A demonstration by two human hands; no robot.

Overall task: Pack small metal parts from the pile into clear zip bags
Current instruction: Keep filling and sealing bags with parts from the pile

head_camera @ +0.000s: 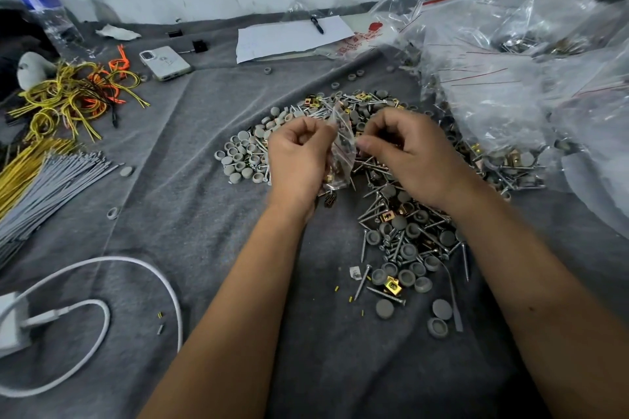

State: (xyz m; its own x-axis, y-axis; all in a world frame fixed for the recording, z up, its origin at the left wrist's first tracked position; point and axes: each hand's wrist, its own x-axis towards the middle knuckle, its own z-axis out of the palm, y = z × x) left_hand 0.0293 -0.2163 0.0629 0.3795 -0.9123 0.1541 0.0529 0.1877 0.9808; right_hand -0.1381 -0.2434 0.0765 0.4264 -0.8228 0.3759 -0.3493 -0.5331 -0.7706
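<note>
A small clear zip bag (pixel 342 150) with a red strip hangs upright between both hands over the pile. Brass clips and screws show through its lower part. My left hand (pixel 297 160) grips the bag's left side with curled fingers. My right hand (pixel 413 155) pinches its right edge near the top. The pile (pixel 401 231) of screws, grey round caps and brass clips spreads over the grey cloth (pixel 211 248) under and in front of the hands.
A heap of clear zip bags (pixel 517 78), some filled, lies at the right. Yellow and orange wires (pixel 78 92) and grey ties (pixel 51 187) lie left. A phone (pixel 165 62), paper with a pen (pixel 289 36), a bottle (pixel 47 15) and a white charger cable (pixel 102 309) lie around.
</note>
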